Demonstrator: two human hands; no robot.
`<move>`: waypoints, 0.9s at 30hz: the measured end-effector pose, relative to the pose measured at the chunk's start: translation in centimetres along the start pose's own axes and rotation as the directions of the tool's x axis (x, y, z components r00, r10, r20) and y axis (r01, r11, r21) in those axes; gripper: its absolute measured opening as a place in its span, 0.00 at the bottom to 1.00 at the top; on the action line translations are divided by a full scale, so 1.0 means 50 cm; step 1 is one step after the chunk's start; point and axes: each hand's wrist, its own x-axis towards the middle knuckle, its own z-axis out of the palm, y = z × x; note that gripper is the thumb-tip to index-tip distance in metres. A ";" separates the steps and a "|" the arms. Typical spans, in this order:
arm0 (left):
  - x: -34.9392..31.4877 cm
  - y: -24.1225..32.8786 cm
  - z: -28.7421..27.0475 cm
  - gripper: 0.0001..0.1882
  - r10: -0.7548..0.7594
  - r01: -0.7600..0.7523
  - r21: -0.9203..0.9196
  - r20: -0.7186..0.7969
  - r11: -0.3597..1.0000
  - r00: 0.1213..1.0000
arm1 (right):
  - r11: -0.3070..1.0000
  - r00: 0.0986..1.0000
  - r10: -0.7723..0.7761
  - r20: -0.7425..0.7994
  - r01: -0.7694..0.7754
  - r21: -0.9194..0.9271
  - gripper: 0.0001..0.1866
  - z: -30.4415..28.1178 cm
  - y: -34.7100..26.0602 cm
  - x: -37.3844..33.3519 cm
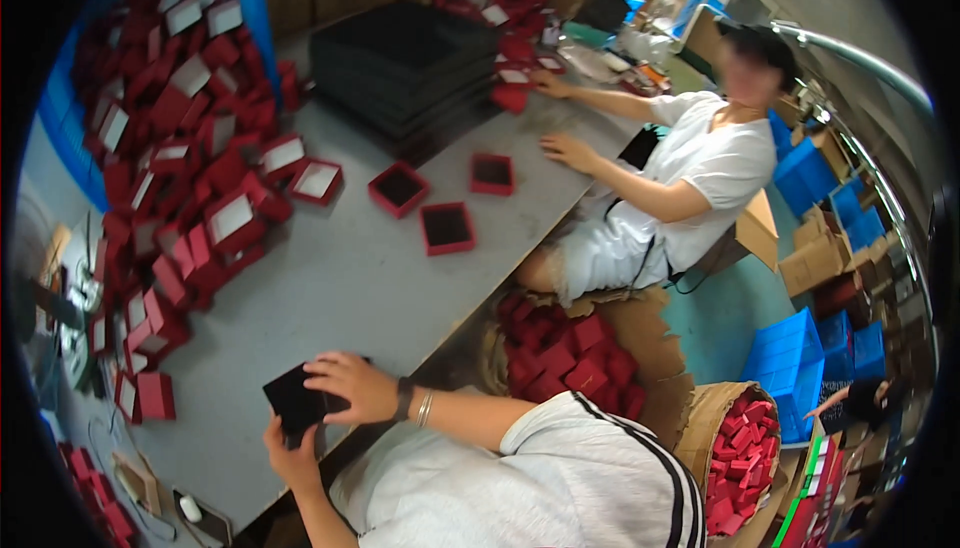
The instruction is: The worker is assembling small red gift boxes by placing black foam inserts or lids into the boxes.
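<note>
Near the table's front edge, my left hand [292,456] grips a black square pad [292,400] that looks like foam, with its thumb and a finger at the near edge. My right hand [358,388], a dark band and bracelets at its wrist, reaches across from the right. Its fingers curl over the pad's top and right side, covering part of it. Farther up the table sit three open red boxes with dark insides: a left one [398,190], a right one [492,175] and a nearer one [446,229].
A heap of red boxes [190,188] spills from a blue crate [252,8] on the left. Thick black sheets [400,58] are stacked at the back. A co-worker [715,158] sits across at the right, hands on the table [370,293]. Cartons of red pieces [740,458] stand at right.
</note>
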 end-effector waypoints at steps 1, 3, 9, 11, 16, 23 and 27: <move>0.011 0.015 0.012 0.29 -0.055 0.055 -0.006 0.048 0.998 0.997 | 0.999 0.999 0.038 -0.019 -0.038 -0.004 0.35 -0.015 -0.003 -0.011; 0.013 0.028 0.019 0.29 -0.045 0.046 -0.010 0.044 0.999 0.998 | 0.998 0.998 0.061 -0.035 -0.060 0.028 0.35 -0.014 -0.012 -0.015; 0.019 0.054 0.001 0.26 0.271 -0.269 0.168 0.014 0.948 0.963 | 0.998 0.995 0.006 -0.096 -0.012 -0.060 0.30 -0.012 -0.023 -0.008; 0.017 0.053 -0.002 0.26 0.287 -0.281 0.329 0.031 0.902 0.958 | 0.999 0.993 0.000 -0.119 -0.006 -0.050 0.27 -0.012 -0.019 -0.007; 0.012 0.074 0.002 0.23 0.310 -0.287 0.375 -0.001 0.881 0.951 | 0.997 0.993 -0.060 -0.102 0.054 -0.055 0.21 -0.029 -0.028 -0.002; 0.020 0.084 0.008 0.20 0.439 -0.424 0.391 0.055 0.817 0.897 | 0.999 0.992 0.031 -0.123 -0.026 0.044 0.30 -0.036 -0.023 -0.003; 0.023 0.092 0.008 0.17 0.458 -0.443 0.414 0.068 0.796 0.886 | 0.984 0.986 0.130 -0.105 -0.115 0.139 0.33 -0.037 -0.021 -0.003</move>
